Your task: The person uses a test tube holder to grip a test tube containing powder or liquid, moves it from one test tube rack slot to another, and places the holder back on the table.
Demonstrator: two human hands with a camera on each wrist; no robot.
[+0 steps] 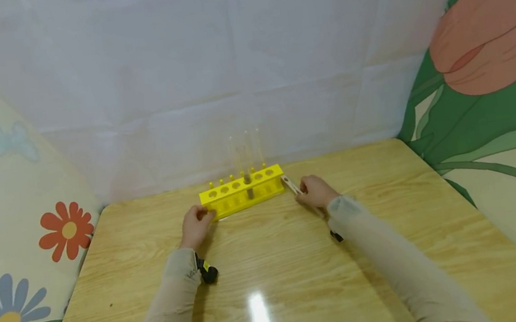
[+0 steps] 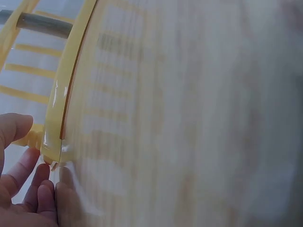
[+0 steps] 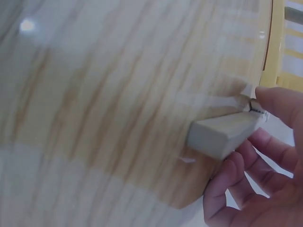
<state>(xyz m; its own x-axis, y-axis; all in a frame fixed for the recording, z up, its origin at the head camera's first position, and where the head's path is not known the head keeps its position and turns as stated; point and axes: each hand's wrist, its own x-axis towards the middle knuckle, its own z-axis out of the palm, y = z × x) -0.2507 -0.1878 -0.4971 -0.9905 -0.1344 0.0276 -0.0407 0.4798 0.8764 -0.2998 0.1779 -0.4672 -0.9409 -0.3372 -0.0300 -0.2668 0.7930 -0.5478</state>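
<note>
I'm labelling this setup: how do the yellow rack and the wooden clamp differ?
The rack is bright yellow; the wooden clamp is pale beige. The rack is larger, with a row of holes; the wooden clamp is smaller and slim. The rack runs crosswise, while the wooden clamp slants near its right end. Both are held, by the left hand and right hand respectively.

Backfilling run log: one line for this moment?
left hand: touching yellow test-tube rack | right hand: holding wooden test-tube clamp | test tube, dark contents: in rack
</note>
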